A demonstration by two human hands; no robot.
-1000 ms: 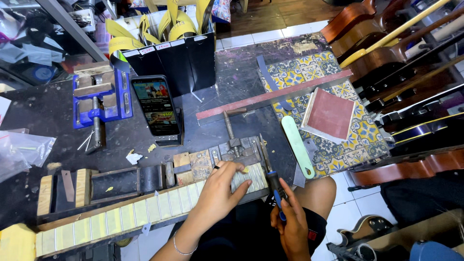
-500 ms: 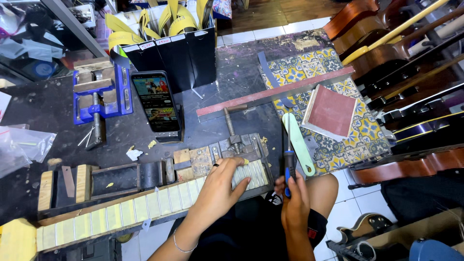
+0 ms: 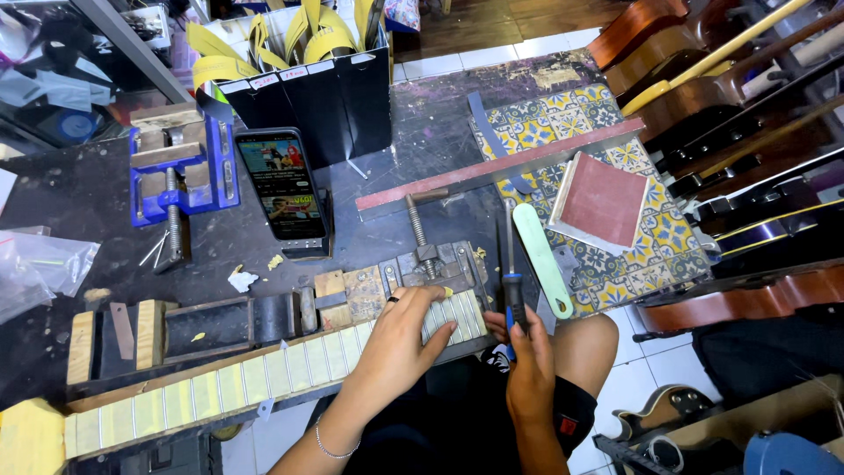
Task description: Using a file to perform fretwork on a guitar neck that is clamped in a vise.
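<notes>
I am pressing my flat left hand (image 3: 406, 339) on the fretboard (image 3: 264, 378) while my right hand (image 3: 530, 374), beside its end, is gripping a file (image 3: 512, 281) that could slip and gouge it.

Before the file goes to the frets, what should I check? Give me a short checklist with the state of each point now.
1. Left hand steadies the neck: ok, the palm lies flat on the frets near the clamped end.
2. Neck held in the clamp: cannot tell, the hand covers the contact point.
3. Right hand grips the file: ok, the fingers wrap the dark handle and the blade points away from the body.
4. Blade clear of the green stick: ok, they lie side by side, apart.
5. Left fingers clear of the blade: ok, it is beside the neck end, not over it.
6. Phone away from the work: ok.
</notes>
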